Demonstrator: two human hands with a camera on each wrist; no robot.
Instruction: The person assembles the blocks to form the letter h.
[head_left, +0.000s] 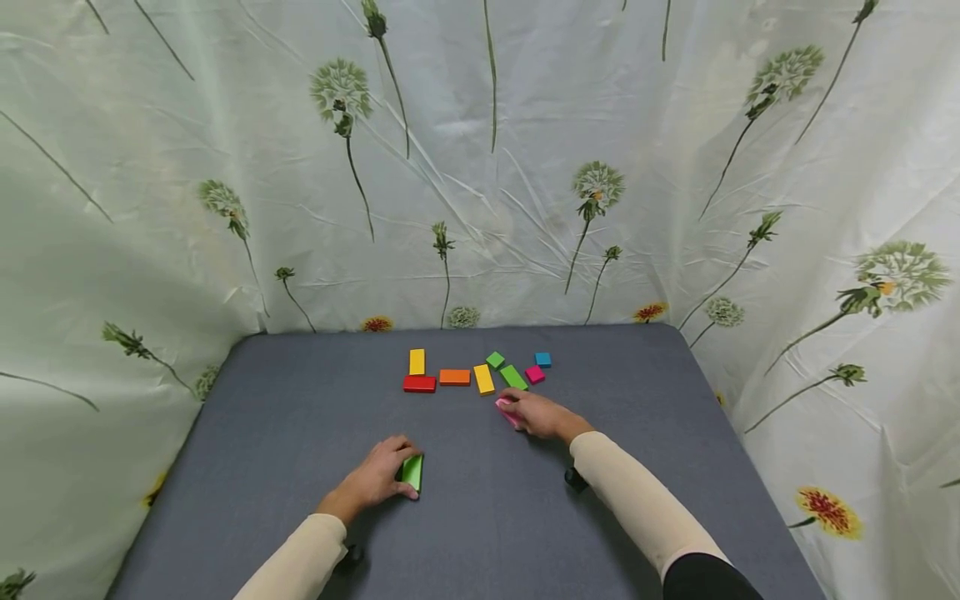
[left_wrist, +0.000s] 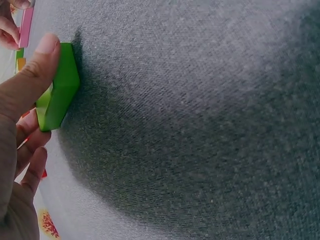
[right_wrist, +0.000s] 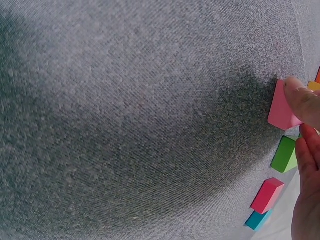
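Observation:
My left hand [head_left: 384, 471] grips a green block [head_left: 412, 472] near the front middle of the table, thumb at its near end and fingers at its far end. The left wrist view shows this green block [left_wrist: 62, 87] between thumb and fingers, close over the cloth. Farther right, my right hand [head_left: 536, 414] pinches a pink block [head_left: 508, 412], just in front of a flat green block [head_left: 514, 377]. In the right wrist view the thumb lies against the pink block [right_wrist: 283, 106], and part of it is hidden behind the hand.
Along the back lie a yellow block [head_left: 417, 362], a red block [head_left: 419, 384], an orange block [head_left: 454, 377], a second yellow block [head_left: 483, 379], a small green block [head_left: 496, 360], a magenta block [head_left: 535, 374] and a blue block [head_left: 543, 359]. A flowered curtain [head_left: 480, 208] hangs behind the grey table [head_left: 300, 417].

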